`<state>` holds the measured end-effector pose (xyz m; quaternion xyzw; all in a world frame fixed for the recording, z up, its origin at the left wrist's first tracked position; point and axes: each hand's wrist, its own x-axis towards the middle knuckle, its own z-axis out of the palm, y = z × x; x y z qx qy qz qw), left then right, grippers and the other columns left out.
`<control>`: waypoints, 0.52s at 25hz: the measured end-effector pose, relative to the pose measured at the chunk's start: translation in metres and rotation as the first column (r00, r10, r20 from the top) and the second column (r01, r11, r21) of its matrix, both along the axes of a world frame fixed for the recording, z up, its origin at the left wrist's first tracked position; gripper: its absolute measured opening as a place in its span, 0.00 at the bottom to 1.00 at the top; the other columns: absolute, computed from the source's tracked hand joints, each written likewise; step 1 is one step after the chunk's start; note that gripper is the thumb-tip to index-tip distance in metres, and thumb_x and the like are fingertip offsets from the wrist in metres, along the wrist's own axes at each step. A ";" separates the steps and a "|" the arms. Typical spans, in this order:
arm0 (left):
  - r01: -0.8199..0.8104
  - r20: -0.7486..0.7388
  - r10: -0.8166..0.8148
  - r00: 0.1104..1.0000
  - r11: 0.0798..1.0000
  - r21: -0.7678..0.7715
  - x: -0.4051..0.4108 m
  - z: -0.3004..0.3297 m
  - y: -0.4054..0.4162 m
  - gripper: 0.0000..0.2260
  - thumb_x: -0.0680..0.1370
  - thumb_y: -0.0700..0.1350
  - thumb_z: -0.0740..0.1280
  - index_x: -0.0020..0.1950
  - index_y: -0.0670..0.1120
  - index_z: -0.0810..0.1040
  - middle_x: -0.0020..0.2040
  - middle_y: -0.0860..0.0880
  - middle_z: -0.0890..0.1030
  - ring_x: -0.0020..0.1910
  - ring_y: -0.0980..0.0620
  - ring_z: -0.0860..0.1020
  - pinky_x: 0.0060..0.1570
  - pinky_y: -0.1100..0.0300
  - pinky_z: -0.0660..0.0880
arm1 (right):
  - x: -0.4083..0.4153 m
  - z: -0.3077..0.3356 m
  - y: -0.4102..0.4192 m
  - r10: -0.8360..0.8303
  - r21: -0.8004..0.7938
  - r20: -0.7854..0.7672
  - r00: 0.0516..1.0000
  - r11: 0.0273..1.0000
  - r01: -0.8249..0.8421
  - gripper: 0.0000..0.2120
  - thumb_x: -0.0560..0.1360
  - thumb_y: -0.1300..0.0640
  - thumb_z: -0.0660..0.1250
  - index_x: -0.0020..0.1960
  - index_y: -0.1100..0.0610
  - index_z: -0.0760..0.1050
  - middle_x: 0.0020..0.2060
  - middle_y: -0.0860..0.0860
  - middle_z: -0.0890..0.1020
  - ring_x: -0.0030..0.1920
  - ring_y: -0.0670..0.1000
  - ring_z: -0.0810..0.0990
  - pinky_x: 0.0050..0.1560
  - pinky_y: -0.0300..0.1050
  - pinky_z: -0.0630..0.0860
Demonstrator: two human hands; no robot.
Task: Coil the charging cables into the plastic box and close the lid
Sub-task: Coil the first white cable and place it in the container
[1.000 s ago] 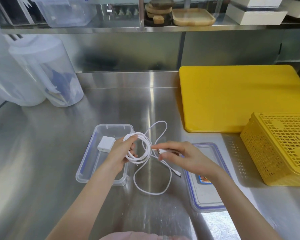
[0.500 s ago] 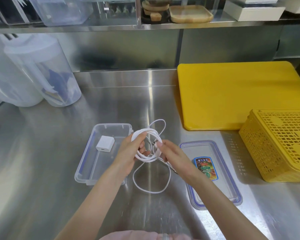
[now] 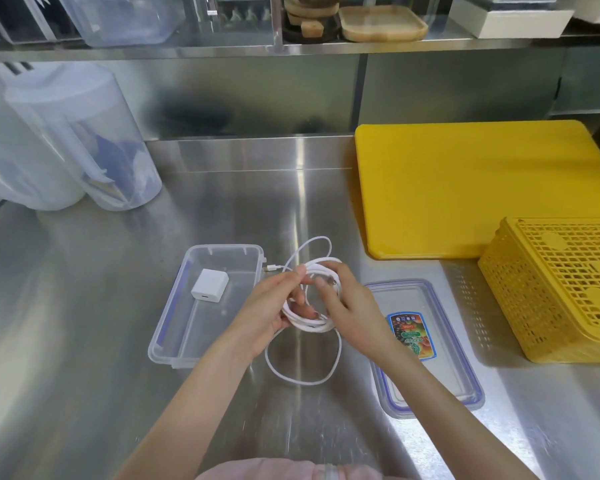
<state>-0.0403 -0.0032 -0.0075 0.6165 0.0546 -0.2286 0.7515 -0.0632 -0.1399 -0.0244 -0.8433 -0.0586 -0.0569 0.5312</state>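
Both hands, left hand (image 3: 267, 306) and right hand (image 3: 352, 306), grip the coiled white cable (image 3: 309, 322); the lid (image 3: 440, 368) bears a colourful sticker (image 3: 411, 336), its writing unreadable.

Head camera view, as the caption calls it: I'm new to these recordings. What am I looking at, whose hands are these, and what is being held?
There is no machine here. A person wears a camera on the head, so you look down along their arms at a steel counter. The left hand and the right hand both grip a partly coiled white charging cable; one loop still hangs down to the counter. Left of the hands stands the open plastic box with a white charger block inside. Its lid lies flat to the right, beside a yellow basket and a yellow cutting board.
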 end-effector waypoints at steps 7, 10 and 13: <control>-0.168 0.049 0.170 0.984 0.985 -0.038 0.001 0.002 -0.007 0.12 0.78 0.48 0.61 0.36 0.45 0.73 0.20 0.55 0.70 0.21 0.58 0.72 0.32 0.60 0.73 | 0.000 0.002 0.005 -0.268 0.149 0.113 0.957 0.957 0.250 0.14 0.79 0.54 0.54 0.62 0.48 0.71 0.48 0.46 0.70 0.45 0.35 0.74 0.43 0.20 0.66; -0.246 -0.008 0.246 0.969 0.964 -0.106 0.005 -0.002 -0.001 0.12 0.79 0.46 0.60 0.35 0.45 0.71 0.19 0.54 0.67 0.21 0.58 0.70 0.33 0.59 0.79 | 0.006 0.008 -0.005 -0.350 0.390 0.030 0.936 0.867 0.312 0.12 0.79 0.52 0.53 0.47 0.45 0.75 0.32 0.42 0.74 0.31 0.39 0.74 0.35 0.29 0.69; -0.370 -0.104 0.355 0.929 0.904 -0.213 0.012 -0.004 0.012 0.13 0.79 0.44 0.59 0.35 0.45 0.70 0.19 0.54 0.66 0.19 0.58 0.67 0.32 0.61 0.80 | 0.014 0.014 -0.024 -0.382 0.626 -0.155 0.911 0.676 0.390 0.17 0.80 0.50 0.50 0.41 0.52 0.73 0.19 0.46 0.75 0.21 0.42 0.71 0.25 0.33 0.71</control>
